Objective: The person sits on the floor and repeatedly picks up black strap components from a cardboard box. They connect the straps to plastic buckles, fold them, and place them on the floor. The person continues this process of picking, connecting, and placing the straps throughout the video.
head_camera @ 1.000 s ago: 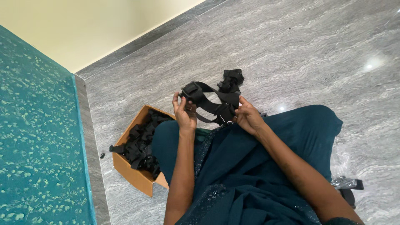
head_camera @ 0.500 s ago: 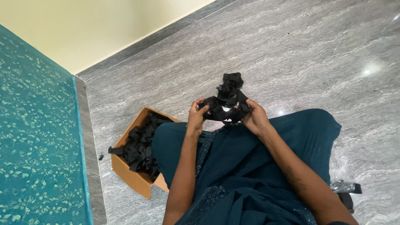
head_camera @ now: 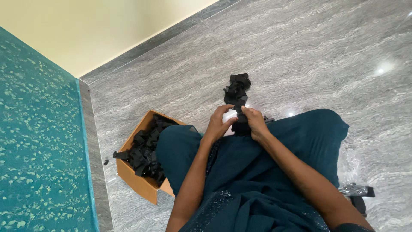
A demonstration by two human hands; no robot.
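Note:
I sit on a grey stone floor in dark teal clothing (head_camera: 274, 172). My left hand (head_camera: 219, 122) and my right hand (head_camera: 254, 122) are close together over my lap, both gripping a black strap bundle (head_camera: 237, 96) with plastic buckles. The bundle is bunched up and sticks out past my fingertips, away from me. To my left, beside my knee, stands an open cardboard box (head_camera: 137, 178) filled with several more black straps (head_camera: 146, 148).
A teal speckled surface (head_camera: 38, 141) fills the left side, bordered by a grey stone strip (head_camera: 92, 141). A cream wall (head_camera: 107, 30) runs along the far edge. A black and silver object (head_camera: 358, 191) lies on the floor at my right.
The strap was stretched open in a loop between my hands. My hands have come together and the strap is now bunched into a compact bundle, lower and closer to my lap.

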